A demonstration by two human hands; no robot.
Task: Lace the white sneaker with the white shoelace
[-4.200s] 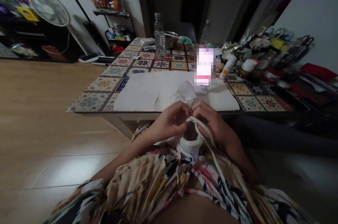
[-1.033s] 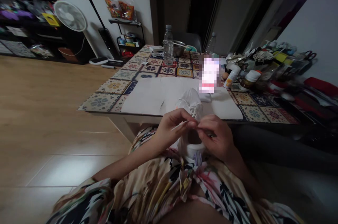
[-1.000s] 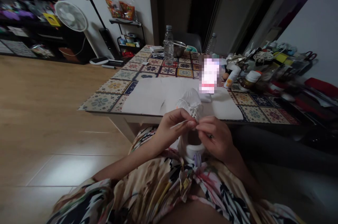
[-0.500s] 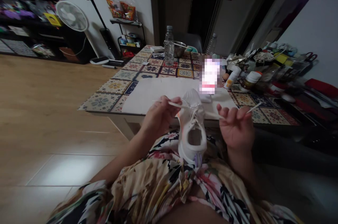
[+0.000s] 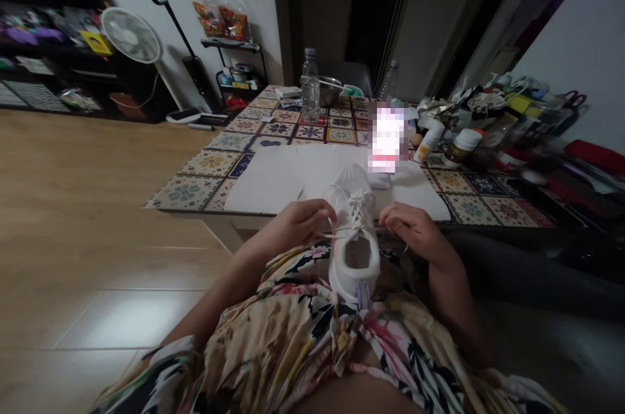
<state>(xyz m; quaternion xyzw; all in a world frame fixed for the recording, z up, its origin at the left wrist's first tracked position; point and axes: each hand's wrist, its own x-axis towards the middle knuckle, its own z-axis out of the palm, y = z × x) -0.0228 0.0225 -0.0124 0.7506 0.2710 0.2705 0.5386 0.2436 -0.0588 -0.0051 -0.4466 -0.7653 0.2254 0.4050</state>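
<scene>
A white sneaker (image 5: 354,232) rests on my floral-print lap (image 5: 288,329), heel towards me and toe pointing away over the table edge. Its white lace (image 5: 357,213) is crisscrossed over the tongue. My left hand (image 5: 300,222) is at the shoe's left side, fingers pinching a lace strand that runs to the eyelets. My right hand (image 5: 415,226) is curled at the right side, and a lace strand seems to end in its fingers. The lace end inside that hand is hidden.
Behind the shoe lies a white sheet (image 5: 273,179) on a patterned tile-print tablecloth (image 5: 195,193). A pixelated upright object (image 5: 388,139), a plastic bottle (image 5: 310,79) and a steel bowl (image 5: 329,90) stand beyond. Jars and tubes crowd the table's right side. Wood floor spreads left.
My hands have come in from spread apart to either side of the shoe and lowered. The lace strands no longer stretch out wide, and the shoe sits in the same place.
</scene>
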